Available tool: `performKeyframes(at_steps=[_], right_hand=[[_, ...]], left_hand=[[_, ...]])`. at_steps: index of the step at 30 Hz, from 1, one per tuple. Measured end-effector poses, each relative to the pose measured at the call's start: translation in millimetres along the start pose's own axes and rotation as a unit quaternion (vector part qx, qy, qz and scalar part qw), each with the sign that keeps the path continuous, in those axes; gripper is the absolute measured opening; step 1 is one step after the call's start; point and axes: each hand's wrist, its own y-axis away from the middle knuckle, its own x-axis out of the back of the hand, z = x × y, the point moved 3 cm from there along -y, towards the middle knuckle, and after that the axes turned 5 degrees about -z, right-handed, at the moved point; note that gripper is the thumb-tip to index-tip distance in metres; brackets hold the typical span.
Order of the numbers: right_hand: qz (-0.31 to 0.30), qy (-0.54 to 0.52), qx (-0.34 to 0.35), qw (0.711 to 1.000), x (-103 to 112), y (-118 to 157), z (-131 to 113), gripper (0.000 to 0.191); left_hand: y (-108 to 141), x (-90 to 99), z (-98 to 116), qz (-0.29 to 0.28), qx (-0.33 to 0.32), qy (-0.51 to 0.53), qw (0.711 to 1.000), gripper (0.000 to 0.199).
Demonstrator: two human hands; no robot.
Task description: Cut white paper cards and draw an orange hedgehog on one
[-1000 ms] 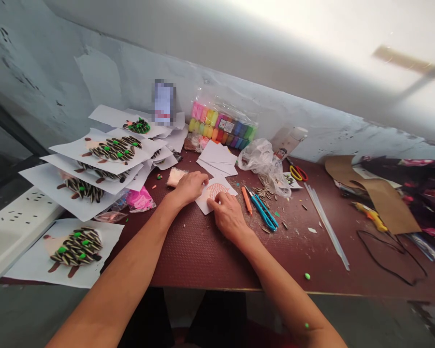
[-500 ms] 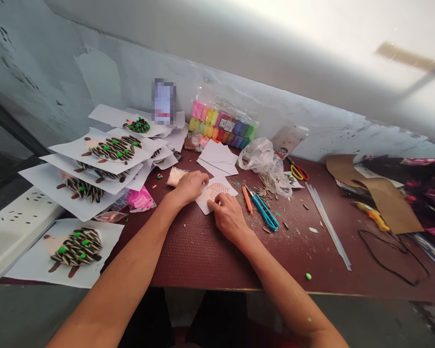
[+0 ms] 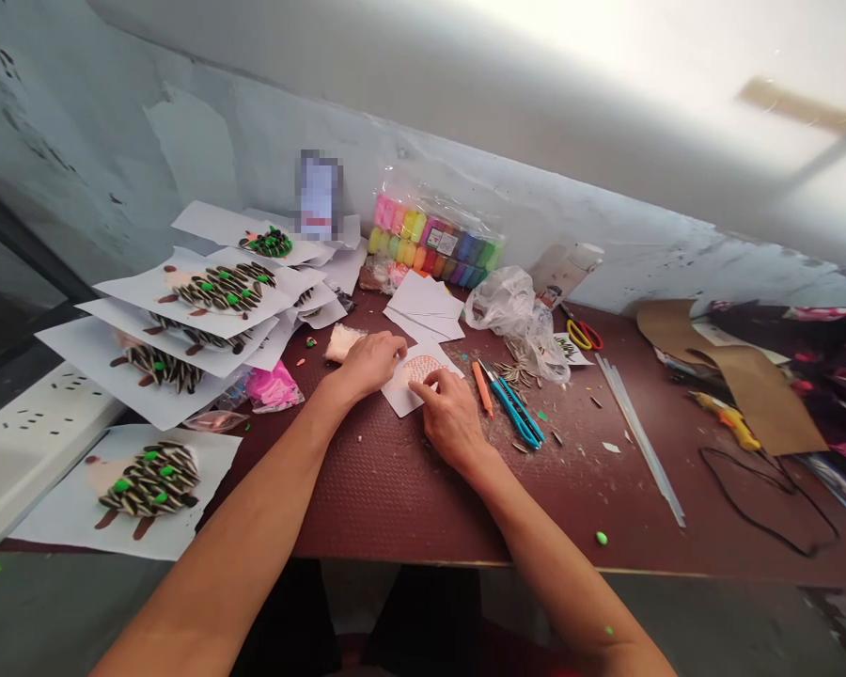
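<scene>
A small white paper card (image 3: 404, 401) lies tilted on the dark red table, bearing an orange line drawing (image 3: 424, 365) with a pale peach patch at its left. My left hand (image 3: 375, 361) is closed at the card's upper left edge, its bent fingers held together on the paper. Over the card's right side is my right hand (image 3: 452, 414), its thumb and bent forefinger a little apart above the drawing; nothing shows between them. Just right of it lie an orange marker (image 3: 483, 387) and a blue utility knife (image 3: 514, 410). A small bag of pale peach clay (image 3: 343, 342) sits behind my left hand.
Stacked hedgehog pictures with seeds (image 3: 218, 290) fill the left, near a white power strip (image 3: 49, 414). Blank cards (image 3: 423, 308), a clay pack (image 3: 433, 240) and a plastic bag (image 3: 511, 315) stand behind. Scissors (image 3: 582, 334), glue sticks (image 3: 641, 442) and a yellow glue gun (image 3: 728, 420) lie right.
My right hand has shifted slightly up and right, its thumb lifting back from the card's lower part. More of the drawing and card shows. My left hand stays put.
</scene>
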Motion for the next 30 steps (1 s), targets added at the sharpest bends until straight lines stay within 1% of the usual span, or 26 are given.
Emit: performKeyframes(at_steps=[3, 9, 13, 17, 23, 25, 27, 30], right_hand=[[-0.021, 0.001, -0.004, 1.000, -1.4, -1.1, -2.3, 0.044], [-0.062, 0.011, -0.023, 0.998, 0.6, -3.4, -6.0, 0.039], [-0.054, 0.011, -0.019, 0.998, 1.7, -2.9, -5.5, 0.038], [-0.038, 0.009, -0.029, 0.999, 1.6, -3.2, -3.1, 0.046], [-0.064, 0.026, -0.047, 0.997, 2.7, -9.2, -3.6, 0.042], [-0.051, 0.020, -0.048, 0.997, 4.8, -8.8, -2.2, 0.042], [-0.025, 0.010, -0.047, 0.999, 7.1, -6.3, -0.1, 0.041], [0.005, -0.006, -0.029, 1.000, 8.3, -1.4, 1.4, 0.036]], left_hand=[[-0.1, 0.0, 0.2, -0.003, 0.000, -0.003, 1.000, 0.030], [0.2, 0.3, 1.1, -0.007, 0.002, -0.006, 1.000, 0.031], [0.6, 0.2, 0.9, 0.000, 0.001, -0.003, 1.000, 0.030], [0.6, -0.2, 0.7, 0.000, 0.001, -0.007, 1.000, 0.030], [0.4, -0.1, 1.3, -0.003, 0.003, -0.007, 1.000, 0.030], [0.5, 0.0, 1.1, 0.000, 0.003, -0.004, 1.000, 0.029], [0.7, 0.0, 0.8, 0.003, 0.000, -0.002, 1.000, 0.029], [0.8, -0.4, -0.1, 0.004, -0.002, 0.000, 1.000, 0.029]])
